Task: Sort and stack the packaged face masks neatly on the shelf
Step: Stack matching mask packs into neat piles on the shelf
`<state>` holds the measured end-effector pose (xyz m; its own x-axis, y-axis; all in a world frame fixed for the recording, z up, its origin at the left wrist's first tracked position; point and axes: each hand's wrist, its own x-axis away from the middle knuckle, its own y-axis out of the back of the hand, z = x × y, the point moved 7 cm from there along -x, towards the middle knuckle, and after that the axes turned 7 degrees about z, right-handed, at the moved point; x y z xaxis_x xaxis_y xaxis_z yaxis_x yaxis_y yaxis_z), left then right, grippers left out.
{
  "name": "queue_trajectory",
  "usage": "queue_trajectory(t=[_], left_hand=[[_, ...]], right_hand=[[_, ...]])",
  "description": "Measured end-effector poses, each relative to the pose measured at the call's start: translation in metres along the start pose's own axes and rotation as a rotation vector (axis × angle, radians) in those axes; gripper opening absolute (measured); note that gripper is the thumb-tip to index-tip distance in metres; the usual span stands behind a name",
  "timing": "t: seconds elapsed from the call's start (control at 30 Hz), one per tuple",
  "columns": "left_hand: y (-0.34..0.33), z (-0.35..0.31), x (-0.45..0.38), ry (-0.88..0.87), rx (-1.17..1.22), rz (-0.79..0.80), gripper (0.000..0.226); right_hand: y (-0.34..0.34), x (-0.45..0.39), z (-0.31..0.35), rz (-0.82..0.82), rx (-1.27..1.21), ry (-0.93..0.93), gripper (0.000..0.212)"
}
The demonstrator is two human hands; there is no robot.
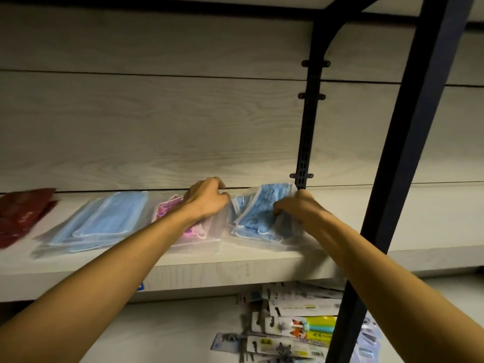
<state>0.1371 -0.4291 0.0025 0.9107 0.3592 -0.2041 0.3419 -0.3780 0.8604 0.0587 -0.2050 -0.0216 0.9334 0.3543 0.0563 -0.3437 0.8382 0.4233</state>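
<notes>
Person, head-camera view: two forearms and two hands visible.
Left hand: bare, no glove, no ring seen on the visible back of the hand; wrist without watch or band.
Right hand: bare, no glove; wrist likewise unadorned.
Forearms: both uncovered along their whole visible length, no sleeve edge or cuff in frame.
Fingertips: mostly hidden, nails not discernible.
Markings: none discernible in the dim light.
</notes>
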Motion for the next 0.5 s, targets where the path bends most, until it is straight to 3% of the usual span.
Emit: queue_trajectory(t=[0.23,0.33,0.43,0.5], left_hand=[[-0.009,-0.002,-0.01,-0.003,-0.183,0.075,0.023],[-0.012,-0.009,-0.012,-0.027,-0.299,0.13,0.028],[-0.014,-0.015,-0.012,-0.052,-0.363,0.164,0.028],[-0.014,-0.017,-0.011,-0.064,-0.372,0.186,0.028]], right_hand=[[0.016,-0.009,-0.01,-0.088,-0.162,0.055,0.021],[0.011,-0.012,-0.006,-0.013,-0.082,0.016,0.024],[0.001,-0.016,-0.001,0.092,-0.134,-0.059,0.05],[-0.004,-0.016,-0.001,0.144,-0.165,-0.134,0.055]])
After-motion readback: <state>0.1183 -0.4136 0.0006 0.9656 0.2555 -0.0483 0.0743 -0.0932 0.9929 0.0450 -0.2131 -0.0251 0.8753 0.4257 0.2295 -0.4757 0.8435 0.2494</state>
